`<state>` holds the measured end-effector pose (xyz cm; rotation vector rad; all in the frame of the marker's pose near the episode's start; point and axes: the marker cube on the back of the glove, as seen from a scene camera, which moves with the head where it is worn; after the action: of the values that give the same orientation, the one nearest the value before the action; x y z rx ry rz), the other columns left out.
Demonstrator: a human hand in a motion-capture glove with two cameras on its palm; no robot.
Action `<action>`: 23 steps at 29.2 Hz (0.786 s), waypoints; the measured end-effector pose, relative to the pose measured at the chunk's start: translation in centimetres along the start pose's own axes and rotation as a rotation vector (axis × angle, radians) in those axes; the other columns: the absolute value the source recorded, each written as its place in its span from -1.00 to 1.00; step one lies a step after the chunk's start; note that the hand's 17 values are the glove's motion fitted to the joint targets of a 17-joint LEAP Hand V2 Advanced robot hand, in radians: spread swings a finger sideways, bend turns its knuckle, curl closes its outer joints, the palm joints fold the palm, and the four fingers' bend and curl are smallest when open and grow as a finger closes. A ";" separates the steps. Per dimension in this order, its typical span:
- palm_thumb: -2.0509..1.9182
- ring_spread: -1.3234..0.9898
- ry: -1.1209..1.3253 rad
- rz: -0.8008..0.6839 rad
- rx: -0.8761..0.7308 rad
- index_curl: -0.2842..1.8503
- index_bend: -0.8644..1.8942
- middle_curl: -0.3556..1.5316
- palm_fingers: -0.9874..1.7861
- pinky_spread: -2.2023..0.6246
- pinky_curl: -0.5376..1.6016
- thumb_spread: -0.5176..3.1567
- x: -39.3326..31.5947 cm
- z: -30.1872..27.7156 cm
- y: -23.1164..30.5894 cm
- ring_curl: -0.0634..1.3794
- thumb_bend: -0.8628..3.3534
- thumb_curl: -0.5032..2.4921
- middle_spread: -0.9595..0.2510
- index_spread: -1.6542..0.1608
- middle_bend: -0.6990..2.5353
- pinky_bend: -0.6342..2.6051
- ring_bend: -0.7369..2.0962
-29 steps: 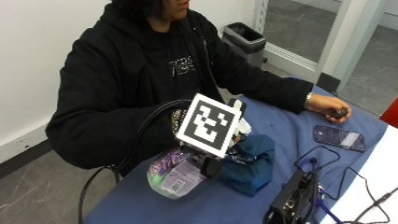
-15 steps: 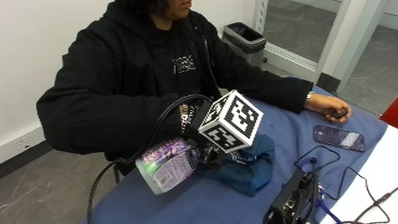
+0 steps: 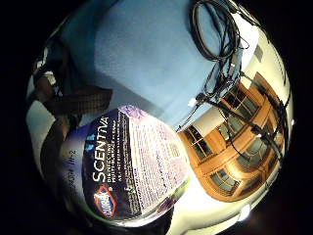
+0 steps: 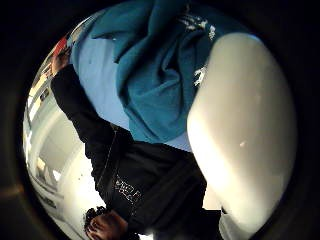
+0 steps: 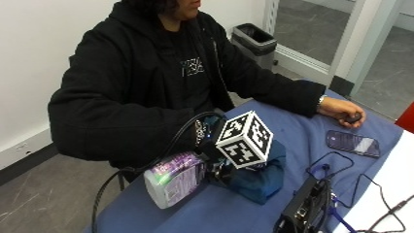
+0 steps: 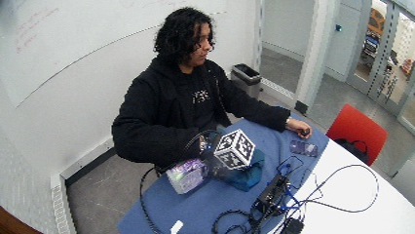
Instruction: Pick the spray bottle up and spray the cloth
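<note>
Lifted just above the blue table [image 5: 304,136], the spray bottle [image 5: 175,177] with its purple label lies tilted on its side, base toward the table's near end. My gloved right hand [image 5: 210,155] grips it at the neck, mostly hidden behind the marker cube. The bottle's head end is next to the crumpled teal cloth [image 5: 262,177], which lies on the table. The little finger side palm view is filled by the bottle's label [image 3: 132,166]. In the thumb side palm view, the white bottle body [image 4: 245,130] sits beside the teal cloth [image 4: 155,75].
The person's bare left hand [image 5: 343,114] rests on a small dark object at the far side, and a phone [image 5: 353,143] lies near it. A black device [image 5: 304,211] with cables stands beside the cloth. A red chair [image 6: 356,129] stands past the table.
My hand has turned at the wrist and dropped slightly by the cloth. The bottle has tipped further onto its side. The cloth and the left hand have not moved.
</note>
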<state>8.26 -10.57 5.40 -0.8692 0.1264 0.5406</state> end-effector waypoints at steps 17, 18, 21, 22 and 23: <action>0.55 -0.03 -0.053 -0.114 0.110 -0.19 -0.25 -0.04 0.63 0.38 -0.08 -0.50 -2.8 -4.1 2.3 -0.21 -0.60 -0.12 0.29 0.52 -0.25 -0.31 0.02; 0.55 -0.03 -0.065 -0.139 0.140 -0.19 -0.25 -0.04 0.63 0.38 -0.08 -0.50 -3.4 -4.9 2.7 -0.21 -0.60 -0.12 0.29 0.52 -0.25 -0.31 0.02; 0.55 -0.03 -0.112 -0.234 0.251 -0.19 -0.25 -0.04 0.63 0.38 -0.08 -0.50 -5.5 -7.8 4.0 -0.21 -0.60 -0.11 0.29 0.52 -0.25 -0.31 0.01; 0.55 -0.03 -0.131 -0.268 0.288 -0.19 -0.25 -0.04 0.63 0.38 -0.08 -0.50 -6.3 -8.8 4.3 -0.21 -0.60 -0.11 0.29 0.52 -0.25 -0.31 0.01; 0.55 -0.03 -0.154 -0.305 0.323 -0.19 -0.25 -0.04 0.63 0.38 -0.08 -0.50 -7.2 -9.6 4.5 -0.21 -0.60 -0.11 0.29 0.52 -0.25 -0.31 0.01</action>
<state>0.89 -18.35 -1.66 -0.5167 -0.0591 0.2886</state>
